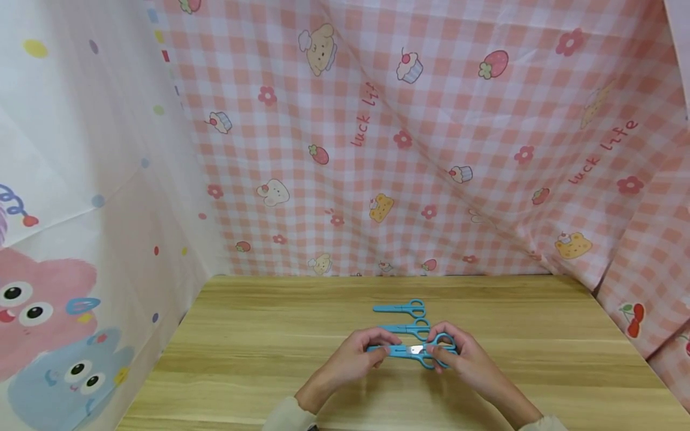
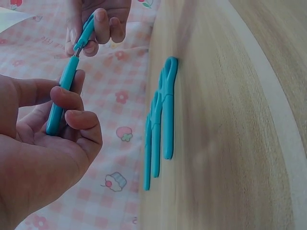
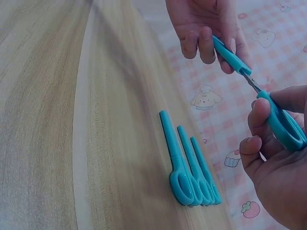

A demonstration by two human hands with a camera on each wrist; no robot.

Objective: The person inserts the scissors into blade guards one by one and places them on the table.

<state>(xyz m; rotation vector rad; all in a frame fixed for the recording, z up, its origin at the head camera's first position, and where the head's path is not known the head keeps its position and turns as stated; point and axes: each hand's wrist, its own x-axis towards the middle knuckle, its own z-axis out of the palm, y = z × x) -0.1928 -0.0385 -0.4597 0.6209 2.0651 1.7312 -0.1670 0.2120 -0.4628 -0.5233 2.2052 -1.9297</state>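
Over the table, both hands hold one pair of blue scissors [image 3: 274, 115]. My left hand [image 1: 362, 354] pinches the blue blade cover [image 2: 67, 81] between thumb and fingers. On the right side, the handle loops are gripped by my right hand [image 1: 465, 357]. A short stretch of bare metal blade [image 3: 250, 82] shows between cover and handles, so the cover is partly off the blades. Three more covered scissors lie in a row on the wooden table: a near pair [image 2: 168, 110], a middle pair [image 2: 156, 136] and a far pair [image 1: 399, 308].
The wood-grain table [image 1: 259, 335] runs back to a pink checked cloth [image 1: 345, 179] hanging behind it. A white cloth with cartoon figures [image 1: 48, 305] hangs on the left, and more checked cloth on the right.
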